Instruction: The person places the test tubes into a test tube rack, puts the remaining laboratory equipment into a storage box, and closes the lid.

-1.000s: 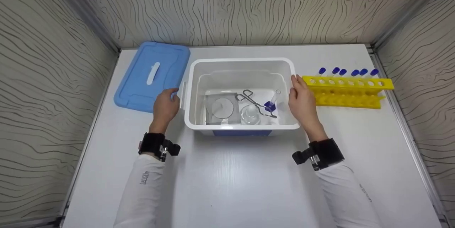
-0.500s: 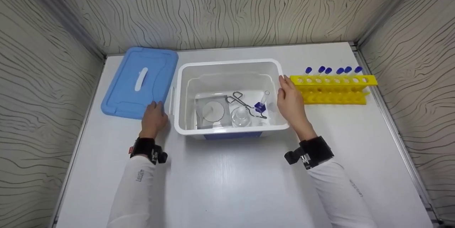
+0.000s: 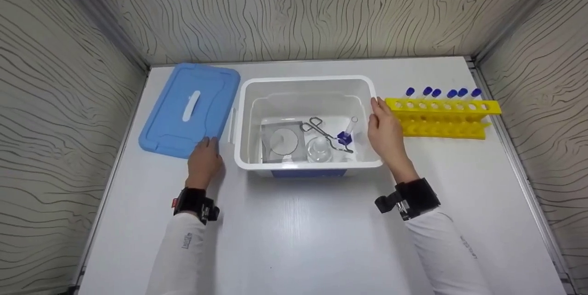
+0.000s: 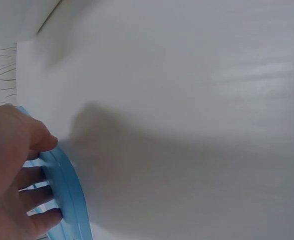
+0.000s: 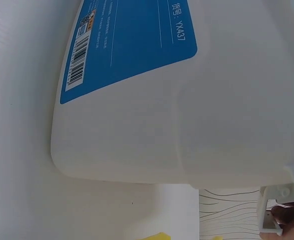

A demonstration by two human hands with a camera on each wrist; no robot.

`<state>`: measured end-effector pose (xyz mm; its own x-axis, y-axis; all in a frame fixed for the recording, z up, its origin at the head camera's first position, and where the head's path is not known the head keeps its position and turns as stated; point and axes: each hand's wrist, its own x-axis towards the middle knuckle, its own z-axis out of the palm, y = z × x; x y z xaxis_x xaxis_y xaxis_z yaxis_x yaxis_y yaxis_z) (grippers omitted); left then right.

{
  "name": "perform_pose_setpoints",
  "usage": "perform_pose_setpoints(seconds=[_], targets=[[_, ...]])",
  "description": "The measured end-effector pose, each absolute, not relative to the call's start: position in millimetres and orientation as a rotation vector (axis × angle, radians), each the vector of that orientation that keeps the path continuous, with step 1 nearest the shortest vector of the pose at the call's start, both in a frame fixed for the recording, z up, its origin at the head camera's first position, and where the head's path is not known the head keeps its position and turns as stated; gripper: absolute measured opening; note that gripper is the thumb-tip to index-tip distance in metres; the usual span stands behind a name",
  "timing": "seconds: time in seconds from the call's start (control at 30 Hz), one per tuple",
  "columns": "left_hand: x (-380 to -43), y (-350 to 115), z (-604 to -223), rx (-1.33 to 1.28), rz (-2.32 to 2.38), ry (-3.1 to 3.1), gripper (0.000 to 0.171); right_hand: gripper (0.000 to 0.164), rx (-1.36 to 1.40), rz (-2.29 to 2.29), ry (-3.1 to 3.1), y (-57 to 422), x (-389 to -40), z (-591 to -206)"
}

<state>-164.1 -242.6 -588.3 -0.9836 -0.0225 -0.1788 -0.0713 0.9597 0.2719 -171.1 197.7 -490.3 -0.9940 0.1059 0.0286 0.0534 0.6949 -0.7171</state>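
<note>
In the head view my left hand (image 3: 203,161) holds the near right corner of a blue lid (image 3: 177,116) with a white handle. The left wrist view shows the thumb and bent fingers around the lid's rim. My right hand (image 3: 387,132) rests against the right side of a white plastic box (image 3: 305,166), fingers fairly straight and tips at the rim. Inside lie metal tongs (image 3: 317,125), a clear glass bottle (image 3: 319,150), a clear tube with a blue hexagonal base (image 3: 344,138) and a grey square with a pale disc (image 3: 283,142).
Just right of my right hand stands a yellow test tube rack (image 3: 441,106), with several blue-capped tubes (image 3: 437,93) along its back. The box has a white side latch (image 3: 233,126) on the left and another latch (image 5: 264,210) at the right. Patterned walls enclose the white table (image 3: 294,230).
My left hand has left the box's left side and taken hold of the lid's near corner. The lid has shifted slightly toward me. My right hand stays at the box.
</note>
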Motion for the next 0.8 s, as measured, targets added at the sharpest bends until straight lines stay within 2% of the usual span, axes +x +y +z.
perform_pose_setpoints(seconds=[0.5,0.8], targets=[[-113,-248,-586,-0.1,0.453,2.979,0.037,0.048,-0.135,1.187,-2.828,199,-171,-490],[-111,-253,-571,-0.113,0.491,2.942,0.033,0.047,-0.114,1.186,-2.814,199,-171,-491]])
